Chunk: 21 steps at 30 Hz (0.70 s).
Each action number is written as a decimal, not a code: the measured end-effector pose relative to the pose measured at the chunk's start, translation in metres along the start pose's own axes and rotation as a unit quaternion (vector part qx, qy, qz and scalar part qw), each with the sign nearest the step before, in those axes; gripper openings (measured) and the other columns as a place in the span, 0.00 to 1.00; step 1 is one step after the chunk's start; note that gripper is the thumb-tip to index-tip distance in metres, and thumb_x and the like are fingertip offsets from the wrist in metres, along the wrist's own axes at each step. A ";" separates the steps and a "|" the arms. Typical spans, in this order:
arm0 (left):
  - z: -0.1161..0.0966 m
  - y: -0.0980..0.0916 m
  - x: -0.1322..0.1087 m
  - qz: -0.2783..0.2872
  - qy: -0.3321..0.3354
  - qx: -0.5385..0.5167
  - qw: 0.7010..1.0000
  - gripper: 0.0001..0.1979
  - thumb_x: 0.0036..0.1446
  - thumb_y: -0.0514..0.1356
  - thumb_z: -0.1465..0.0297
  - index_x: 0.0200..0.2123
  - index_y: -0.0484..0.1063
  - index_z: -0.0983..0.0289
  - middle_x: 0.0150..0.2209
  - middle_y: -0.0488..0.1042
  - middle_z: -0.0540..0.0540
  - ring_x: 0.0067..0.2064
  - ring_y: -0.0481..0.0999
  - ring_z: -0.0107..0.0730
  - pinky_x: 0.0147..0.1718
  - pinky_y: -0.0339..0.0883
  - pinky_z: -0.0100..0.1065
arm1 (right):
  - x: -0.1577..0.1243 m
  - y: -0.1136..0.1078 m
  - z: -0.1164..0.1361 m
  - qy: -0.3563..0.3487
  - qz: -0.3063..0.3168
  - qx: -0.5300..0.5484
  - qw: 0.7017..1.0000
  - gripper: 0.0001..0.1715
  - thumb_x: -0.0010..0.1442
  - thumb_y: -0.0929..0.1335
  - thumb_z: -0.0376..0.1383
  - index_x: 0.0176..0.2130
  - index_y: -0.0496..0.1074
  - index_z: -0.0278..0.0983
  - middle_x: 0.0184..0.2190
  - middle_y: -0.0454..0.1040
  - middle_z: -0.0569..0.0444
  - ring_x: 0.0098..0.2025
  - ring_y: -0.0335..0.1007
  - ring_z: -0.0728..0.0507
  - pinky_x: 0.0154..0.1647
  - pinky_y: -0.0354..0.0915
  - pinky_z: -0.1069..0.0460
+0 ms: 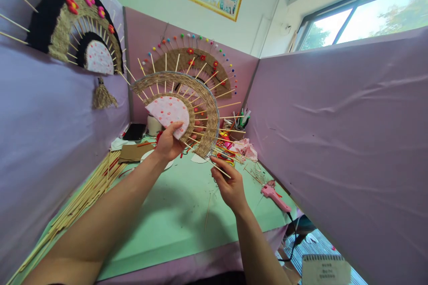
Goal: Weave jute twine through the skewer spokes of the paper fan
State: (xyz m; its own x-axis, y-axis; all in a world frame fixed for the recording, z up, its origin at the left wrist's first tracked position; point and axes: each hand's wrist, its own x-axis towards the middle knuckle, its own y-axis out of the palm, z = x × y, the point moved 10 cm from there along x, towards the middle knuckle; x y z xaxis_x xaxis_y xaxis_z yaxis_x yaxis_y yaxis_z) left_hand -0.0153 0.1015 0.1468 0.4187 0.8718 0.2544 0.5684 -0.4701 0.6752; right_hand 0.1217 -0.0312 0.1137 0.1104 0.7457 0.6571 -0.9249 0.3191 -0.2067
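Note:
A half-round fan of thin sticks and woven twine [213,111], with a pink dotted centre [169,111], is raised above the green table. Its lower centre is gripped by my left hand [170,143], the thumb lying over the dotted piece and other fingers behind the sticks. At the fan's lower right end, my right hand [229,180] has its fingers pinched by the outer woven band, next to the last stick. Whatever is between those fingertips is too small to make out; a thin grey-blue strand edges the band there.
Long sticks [76,196] lie along the table's [167,231] left side. A pink glue gun [276,197] with a black cord rests at the right edge. Behind are a pen holder [237,132], pink cloth and a decorated fan [174,60]. Purple partitions [334,142] stand around.

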 end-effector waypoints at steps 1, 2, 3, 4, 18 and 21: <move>-0.001 -0.001 0.000 -0.001 0.001 0.006 1.000 0.17 0.57 0.53 0.72 0.47 0.72 0.74 0.35 0.80 0.63 0.31 0.80 0.37 0.27 0.75 0.32 | 0.000 -0.001 -0.001 0.001 0.001 0.001 1.000 0.17 0.61 0.67 0.37 0.50 0.75 0.41 0.33 0.74 0.52 0.30 0.67 0.48 0.30 0.65 0.54; -0.002 -0.003 0.001 -0.004 0.004 0.010 1.000 0.17 0.57 0.53 0.72 0.47 0.73 0.73 0.35 0.80 0.62 0.30 0.80 0.36 0.27 0.75 0.32 | 0.000 -0.001 -0.001 0.001 0.001 -0.001 1.000 0.17 0.60 0.67 0.37 0.49 0.75 0.41 0.32 0.74 0.52 0.30 0.67 0.49 0.30 0.65 0.54; -0.004 -0.004 0.001 -0.007 0.009 0.011 1.000 0.17 0.57 0.53 0.72 0.47 0.73 0.73 0.35 0.80 0.62 0.30 0.80 0.36 0.27 0.74 0.32 | -0.001 -0.002 -0.001 0.000 -0.001 -0.004 1.000 0.17 0.60 0.67 0.37 0.49 0.75 0.41 0.31 0.73 0.53 0.30 0.66 0.49 0.30 0.64 0.54; -0.006 -0.005 0.002 -0.010 0.014 0.011 1.000 0.16 0.57 0.54 0.72 0.47 0.73 0.72 0.35 0.80 0.61 0.32 0.80 0.37 0.27 0.75 0.31 | -0.001 -0.004 -0.001 -0.002 -0.003 -0.007 1.000 0.17 0.60 0.67 0.37 0.49 0.75 0.41 0.31 0.72 0.53 0.29 0.66 0.49 0.29 0.64 0.54; -0.042 -0.016 0.003 -0.026 0.064 0.077 0.995 0.20 0.55 0.54 0.72 0.50 0.70 0.72 0.38 0.79 0.63 0.38 0.80 0.44 0.33 0.77 0.39 | -0.002 -0.021 0.024 -0.054 0.025 -0.163 0.985 0.12 0.63 0.66 0.35 0.45 0.75 0.39 0.38 0.77 0.49 0.38 0.72 0.45 0.37 0.66 0.51; -0.048 -0.015 0.002 -0.024 0.085 0.074 0.993 0.18 0.54 0.55 0.73 0.48 0.71 0.72 0.37 0.79 0.63 0.38 0.80 0.43 0.33 0.77 0.37 | -0.004 -0.020 0.030 -0.042 0.014 -0.167 0.985 0.11 0.63 0.66 0.36 0.44 0.75 0.37 0.37 0.77 0.49 0.36 0.71 0.45 0.36 0.65 0.51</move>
State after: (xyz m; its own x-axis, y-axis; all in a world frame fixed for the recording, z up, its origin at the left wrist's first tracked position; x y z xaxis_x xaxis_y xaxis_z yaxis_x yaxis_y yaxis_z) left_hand -0.0572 0.1171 0.1702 0.2704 0.8985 0.3458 0.6884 -0.4316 0.5830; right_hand 0.1292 -0.0577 0.1372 0.0437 0.7108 0.7021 -0.7538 0.4846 -0.4437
